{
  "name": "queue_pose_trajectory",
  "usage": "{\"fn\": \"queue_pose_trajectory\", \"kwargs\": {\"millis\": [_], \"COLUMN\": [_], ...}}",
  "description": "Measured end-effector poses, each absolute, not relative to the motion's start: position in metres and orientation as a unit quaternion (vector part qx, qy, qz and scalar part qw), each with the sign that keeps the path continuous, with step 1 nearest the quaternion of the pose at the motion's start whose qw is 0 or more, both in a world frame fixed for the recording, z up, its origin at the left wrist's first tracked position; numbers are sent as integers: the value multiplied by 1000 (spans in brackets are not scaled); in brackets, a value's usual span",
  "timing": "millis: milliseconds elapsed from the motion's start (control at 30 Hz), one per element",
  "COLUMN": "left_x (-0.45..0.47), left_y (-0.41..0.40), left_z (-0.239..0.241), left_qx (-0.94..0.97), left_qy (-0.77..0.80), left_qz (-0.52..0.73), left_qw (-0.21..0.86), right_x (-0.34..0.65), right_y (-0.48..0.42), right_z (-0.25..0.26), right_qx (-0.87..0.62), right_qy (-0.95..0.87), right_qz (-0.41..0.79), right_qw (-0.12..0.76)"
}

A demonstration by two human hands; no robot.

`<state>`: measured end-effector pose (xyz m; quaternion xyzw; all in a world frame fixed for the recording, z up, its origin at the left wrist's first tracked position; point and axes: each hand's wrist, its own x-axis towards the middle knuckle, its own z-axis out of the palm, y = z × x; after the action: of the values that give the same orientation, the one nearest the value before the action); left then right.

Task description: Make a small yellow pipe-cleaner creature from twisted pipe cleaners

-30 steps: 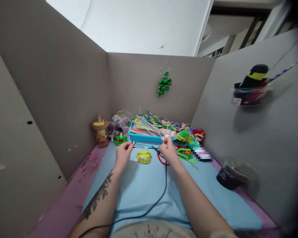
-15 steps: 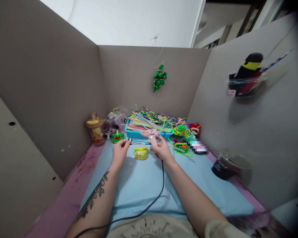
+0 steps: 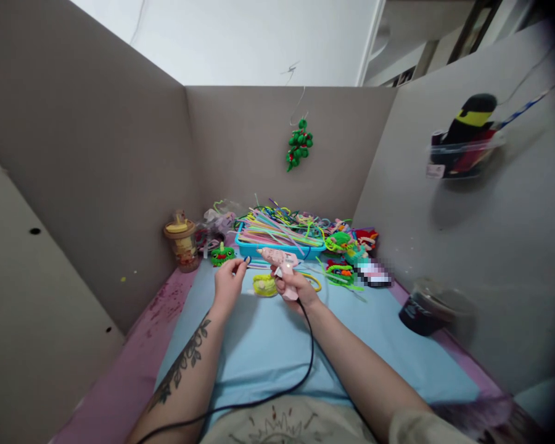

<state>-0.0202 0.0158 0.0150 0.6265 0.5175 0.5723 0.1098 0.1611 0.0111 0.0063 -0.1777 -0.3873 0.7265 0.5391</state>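
My right hand is wrapped round the handle of a pink hot glue gun, its nozzle facing left. A black cord runs from the gun's handle down to the lower left. My left hand pinches a small dark blue piece, too small to make out fully, a short way left of the nozzle. On the blue cloth between the hands lies a fuzzy yellow piece, partly covered by my right hand. A yellow loop shows behind that hand.
A blue tray heaped with colourful pipe cleaners stands at the back. Left of it are a green frog-like figure and a lidded cup. Right are green fuzzy figures, a blurred-out phone-like item and a dark tub. Grey panels surround the table.
The glue gun has turned more upright and come nearer, its nozzle still leftward. It now overlaps the yellow piece. My left hand keeps its pinch on the blue piece. The view has shifted slightly.
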Motion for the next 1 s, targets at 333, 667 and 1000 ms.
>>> {"fn": "queue_pose_trajectory", "kwargs": {"millis": [333, 667, 1000], "left_x": [-20, -20, -19], "left_y": [14, 12, 10], "left_z": [16, 17, 15], "left_qx": [637, 659, 687], "left_qy": [503, 487, 478], "left_qz": [580, 572, 547], "left_qw": [76, 32, 18], "right_x": [163, 158, 157], "right_y": [7, 10, 0], "right_z": [7, -5, 2], "right_qx": [-220, -358, -433], "right_qy": [-323, -549, -625], "right_qz": [782, 546, 416], "right_qw": [485, 522, 499]}}
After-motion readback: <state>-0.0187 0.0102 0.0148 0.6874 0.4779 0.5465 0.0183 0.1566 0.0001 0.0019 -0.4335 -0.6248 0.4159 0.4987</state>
